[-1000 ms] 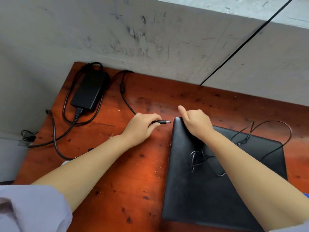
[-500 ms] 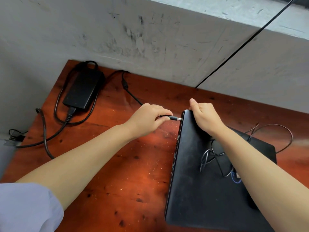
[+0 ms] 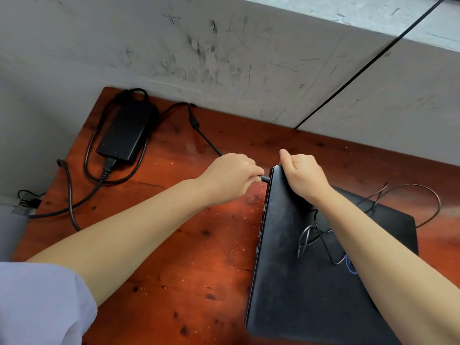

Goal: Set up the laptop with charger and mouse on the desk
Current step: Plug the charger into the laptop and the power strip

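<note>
A closed black laptop (image 3: pixel 298 282) lies on the right half of the red-brown wooden desk (image 3: pixel 186 257). My right hand (image 3: pixel 303 176) grips its far left corner. My left hand (image 3: pixel 231 176) pinches the charger plug (image 3: pixel 265 179), whose tip sits against the laptop's left side near that corner. The black charger brick (image 3: pixel 125 133) rests at the desk's far left with its cable (image 3: pixel 206 140) running to my left hand. A thin mouse cable (image 3: pixel 308 237) lies tangled on the laptop lid; the mouse itself is hidden under my right forearm.
A grey scuffed wall (image 3: pixel 249 58) stands right behind the desk. The charger's thick mains cord (image 3: pixel 69 202) loops off the desk's left edge toward a plug (image 3: pixel 27 202). The mouse cable arcs over the desk at the far right (image 3: pixel 433 202).
My left hand has carried the plug rightward until its metal tip disappeared into the laptop's left side. My right hand shifted onto the laptop's far corner and holds it.
</note>
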